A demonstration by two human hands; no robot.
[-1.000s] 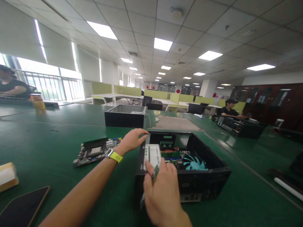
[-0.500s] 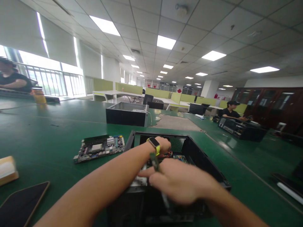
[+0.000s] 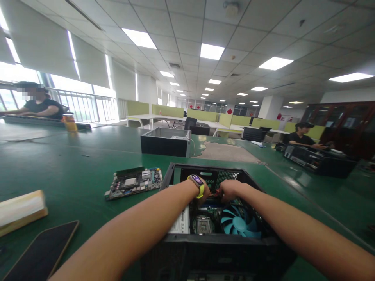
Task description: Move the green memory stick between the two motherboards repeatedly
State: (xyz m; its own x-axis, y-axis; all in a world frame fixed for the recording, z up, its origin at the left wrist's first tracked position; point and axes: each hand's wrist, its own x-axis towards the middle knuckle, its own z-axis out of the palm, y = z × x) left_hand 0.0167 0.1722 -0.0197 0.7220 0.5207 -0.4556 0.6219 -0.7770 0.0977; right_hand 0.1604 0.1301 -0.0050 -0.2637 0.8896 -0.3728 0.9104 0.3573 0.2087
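An open black computer case [image 3: 222,249] lies in front of me, and both of my hands reach into it. My left hand [image 3: 206,191], wearing a smartwatch on a yellow-green band [image 3: 200,189], is low near the far side; its fingers are hidden. Close by on the right, my right hand [image 3: 230,189] points down with curled fingers, and what they grip is hidden. Red-orange cables [image 3: 216,192] show between the hands. Nearer me inside the case are a metal processor socket [image 3: 204,224] and a turquoise fan [image 3: 238,223].
A loose motherboard [image 3: 133,182] lies left of the case. Farther left are a dark flat panel [image 3: 43,249] and a pale block [image 3: 22,208]. Another case [image 3: 165,145] stands beyond. Co-workers sit at far left [image 3: 43,105] and right [image 3: 303,134].
My right hand has moved from above the near part of the case to deep inside, beside my left. The small green strip seen at it earlier is out of sight. The view has shifted left.
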